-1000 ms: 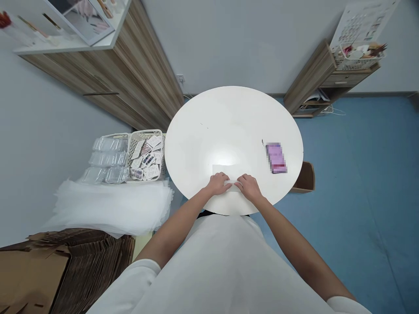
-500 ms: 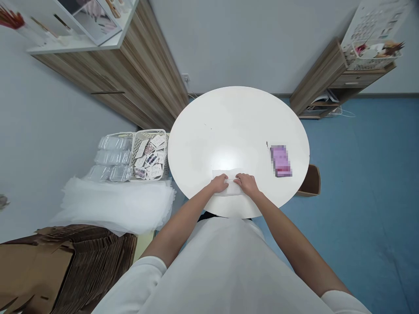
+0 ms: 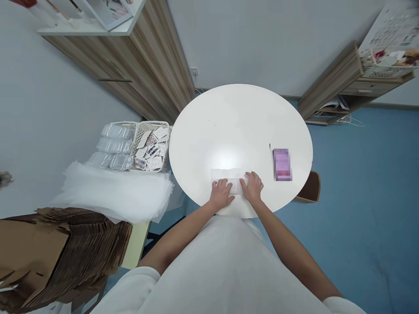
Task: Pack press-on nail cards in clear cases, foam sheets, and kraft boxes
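A thin white translucent foam sheet [image 3: 225, 174] lies near the front edge of the round white table [image 3: 242, 113], with a narrower folded or layered strip on its near half. Spread across the left part of that strip is my left hand [image 3: 221, 193], fingers apart and pointing away from me. My right hand [image 3: 252, 187] rests at the sheet's right end, thumb on the strip and fingers extended. Whether anything lies inside the layers I cannot tell.
At the table's right is a blurred purple item [image 3: 282, 165]. On the left stand a white basket of small printed cards [image 3: 152, 150], clear plastic boxes [image 3: 114, 145], a foam sheet stack [image 3: 114, 189] and folded brown cardboard [image 3: 88, 257]. A brown bin [image 3: 309, 187] is right of the table.
Both hands have moved slightly toward me and apart, and their fingers have gone from pinching the sheet to lying spread on it. The camera view has shifted a little.
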`<move>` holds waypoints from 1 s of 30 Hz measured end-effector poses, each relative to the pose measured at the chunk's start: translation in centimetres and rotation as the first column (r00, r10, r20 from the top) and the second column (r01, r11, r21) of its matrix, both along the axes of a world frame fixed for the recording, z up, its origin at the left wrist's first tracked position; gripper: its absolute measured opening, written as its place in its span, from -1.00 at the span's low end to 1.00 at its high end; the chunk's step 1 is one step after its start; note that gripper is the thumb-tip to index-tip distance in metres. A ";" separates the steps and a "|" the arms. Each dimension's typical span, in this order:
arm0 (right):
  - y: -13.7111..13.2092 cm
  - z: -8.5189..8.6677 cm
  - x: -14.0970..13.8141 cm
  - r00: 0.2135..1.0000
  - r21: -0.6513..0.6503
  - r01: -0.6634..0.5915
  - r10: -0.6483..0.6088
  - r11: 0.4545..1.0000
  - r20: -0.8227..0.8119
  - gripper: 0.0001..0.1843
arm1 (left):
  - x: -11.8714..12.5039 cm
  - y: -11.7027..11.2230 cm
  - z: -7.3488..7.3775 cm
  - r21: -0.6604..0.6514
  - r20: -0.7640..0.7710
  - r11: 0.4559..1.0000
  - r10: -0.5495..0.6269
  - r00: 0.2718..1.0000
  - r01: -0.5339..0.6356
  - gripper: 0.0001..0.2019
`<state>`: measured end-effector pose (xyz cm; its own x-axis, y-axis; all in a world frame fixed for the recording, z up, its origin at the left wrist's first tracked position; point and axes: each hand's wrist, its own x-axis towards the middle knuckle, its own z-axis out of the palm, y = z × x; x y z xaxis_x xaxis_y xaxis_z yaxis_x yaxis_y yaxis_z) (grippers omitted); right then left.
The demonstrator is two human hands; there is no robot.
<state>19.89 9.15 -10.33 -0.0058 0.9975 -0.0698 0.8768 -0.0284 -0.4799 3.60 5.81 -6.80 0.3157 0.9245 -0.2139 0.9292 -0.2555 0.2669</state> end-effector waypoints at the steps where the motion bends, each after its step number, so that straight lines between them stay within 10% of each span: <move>1: -0.8 -0.3 0.9 0.998 -0.028 0.045 -0.046 0.999 -0.035 -0.46 | 0.0 -0.3 -0.3 0.002 -0.007 1.000 0.016 1.000 -0.016 -0.55; 9: -4.1 -2.5 2.5 0.879 -0.243 0.144 -0.237 0.959 -0.414 -0.28 | -0.4 -1.5 -2.8 0.012 0.005 0.996 0.091 0.996 -0.091 -0.59; 17: 0.1 0.8 1.6 0.691 -0.533 0.009 -0.391 0.846 -0.608 -0.63 | -0.2 -1.7 -3.4 0.018 -0.023 0.994 0.106 0.994 -0.105 -0.56; 30: 0.9 0.8 2.1 0.656 -0.454 0.205 -0.466 0.867 -0.593 -0.76 | 2.1 1.2 -2.7 0.060 -0.020 0.998 0.037 0.999 -0.035 -0.51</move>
<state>21.98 10.09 -9.54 0.1503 0.8555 -0.4954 0.2213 -0.5175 -0.8266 5.68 6.99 -9.49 0.2780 0.9465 -0.1641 0.9433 -0.2367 0.2326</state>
